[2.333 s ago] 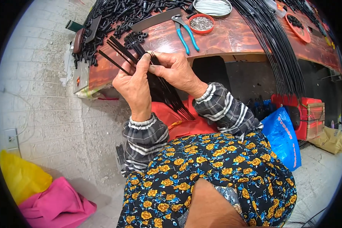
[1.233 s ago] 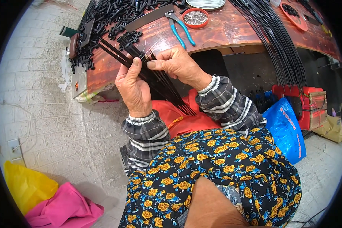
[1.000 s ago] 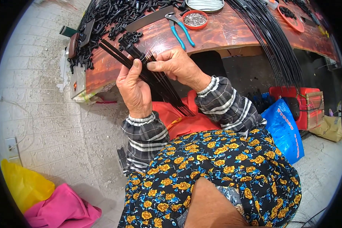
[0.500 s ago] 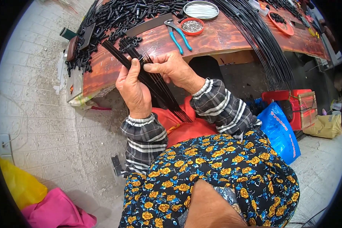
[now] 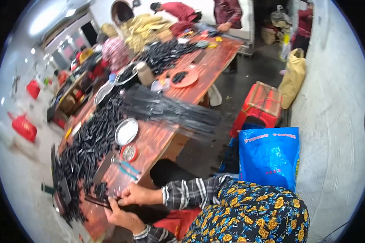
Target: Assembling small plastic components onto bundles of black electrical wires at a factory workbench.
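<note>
Low at the left of the view, my left hand (image 5: pixel 125 218) is closed around a bundle of thin black rods (image 5: pixel 96 201), whose ends stick out past its thumb. Just beside it my right hand (image 5: pixel 138 195) is closed, its fingertips pinching at the same bundle; motion blur hides the fine detail there. Pliers with blue handles (image 5: pixel 127 169) lie on the table close above the hands. A red dish of small metal pieces (image 5: pixel 129 153) stands beyond the pliers. Behind that is a round metal dish with white contents (image 5: pixel 126 131).
A heap of black parts (image 5: pixel 95 141) covers the wooden table's (image 5: pixel 156 141) left side. Long black rods (image 5: pixel 178 115) overhang its right edge. An orange-red plate (image 5: pixel 185 77) stands farther back. A blue bag (image 5: pixel 268 158) and red container (image 5: pixel 258 104) are at right. Several people work at the back.
My view has swung up and to the right, bringing the far table, co-workers and right wall into sight. My hands now appear lower left, still at the rod bundle.
</note>
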Demonstrator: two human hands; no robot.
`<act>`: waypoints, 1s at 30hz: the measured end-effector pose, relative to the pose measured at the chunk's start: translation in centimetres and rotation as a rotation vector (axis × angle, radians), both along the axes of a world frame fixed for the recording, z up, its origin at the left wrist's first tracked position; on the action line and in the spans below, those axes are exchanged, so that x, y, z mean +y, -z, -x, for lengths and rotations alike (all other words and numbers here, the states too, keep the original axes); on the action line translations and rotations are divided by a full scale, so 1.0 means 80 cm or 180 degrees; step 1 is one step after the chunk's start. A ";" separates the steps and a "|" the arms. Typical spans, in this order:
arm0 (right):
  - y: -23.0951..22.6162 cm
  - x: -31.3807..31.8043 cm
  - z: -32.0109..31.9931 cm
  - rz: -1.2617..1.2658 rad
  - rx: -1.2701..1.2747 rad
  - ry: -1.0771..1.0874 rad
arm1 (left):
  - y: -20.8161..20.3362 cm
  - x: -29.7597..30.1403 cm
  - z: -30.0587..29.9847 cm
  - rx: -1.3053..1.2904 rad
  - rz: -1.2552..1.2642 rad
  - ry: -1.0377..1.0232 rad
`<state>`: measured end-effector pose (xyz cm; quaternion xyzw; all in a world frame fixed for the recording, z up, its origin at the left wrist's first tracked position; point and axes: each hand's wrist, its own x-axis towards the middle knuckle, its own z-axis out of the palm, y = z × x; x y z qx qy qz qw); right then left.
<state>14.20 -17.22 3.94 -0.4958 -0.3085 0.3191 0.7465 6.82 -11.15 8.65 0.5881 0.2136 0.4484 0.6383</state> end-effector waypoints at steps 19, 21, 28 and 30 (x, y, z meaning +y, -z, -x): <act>-0.006 0.008 -0.018 -0.0188 -0.0145 0.0419 | 0.015 0.022 -0.028 -0.0269 0.0345 0.0208; 0.001 0.015 -0.014 -0.0350 -0.0355 0.0474 | 0.012 0.022 -0.021 -0.0238 0.0412 0.0239; -0.026 0.000 0.002 -0.0253 -0.0482 0.0252 | -0.002 0.013 0.000 0.0249 -0.1410 -0.0453; -0.008 0.010 -0.017 -0.0638 -0.0751 0.0637 | 0.007 0.024 -0.010 0.0926 -0.3225 -0.0888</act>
